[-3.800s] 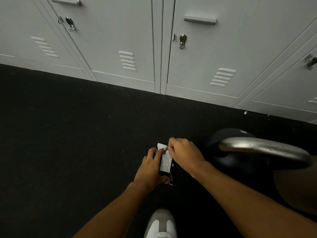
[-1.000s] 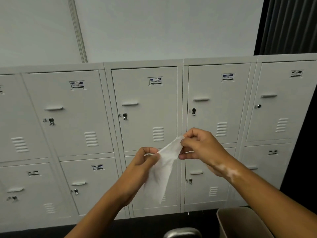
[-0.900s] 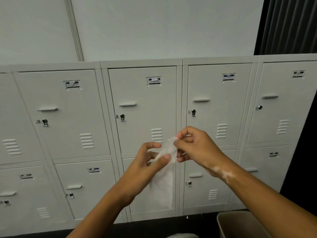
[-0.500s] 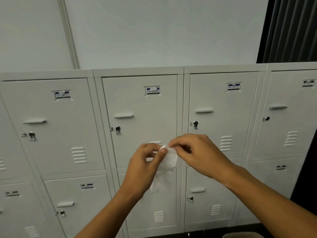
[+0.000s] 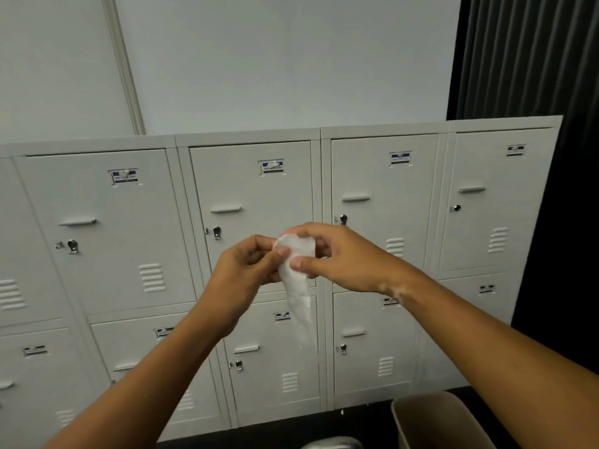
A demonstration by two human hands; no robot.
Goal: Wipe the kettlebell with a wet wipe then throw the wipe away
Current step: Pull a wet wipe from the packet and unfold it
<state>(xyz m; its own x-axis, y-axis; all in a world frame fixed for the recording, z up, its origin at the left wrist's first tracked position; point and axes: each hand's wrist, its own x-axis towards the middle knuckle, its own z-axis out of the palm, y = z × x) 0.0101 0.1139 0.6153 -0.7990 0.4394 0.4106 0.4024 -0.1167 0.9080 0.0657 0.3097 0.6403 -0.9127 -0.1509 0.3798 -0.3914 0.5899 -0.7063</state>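
Note:
A white wet wipe (image 5: 298, 286) hangs in front of me at chest height, bunched at the top and trailing down in a narrow tail. My left hand (image 5: 246, 273) pinches its upper left edge with thumb and fingers. My right hand (image 5: 337, 257) grips its top from the right, thumb on the front of the wipe. Both hands touch each other around the wipe. Only the silver top of the kettlebell handle (image 5: 330, 443) shows at the bottom edge; its body is out of view.
A row of grey metal lockers (image 5: 252, 222) fills the wall ahead. A beige waste bin (image 5: 434, 419) stands on the dark floor at the bottom right. A black curtain (image 5: 531, 59) hangs at the right.
My head has lifted from the floor and the wipe packet to the lockers. The wipe was stretched between both hands; now the hands have come together and bunched its top. The view tilted down slightly.

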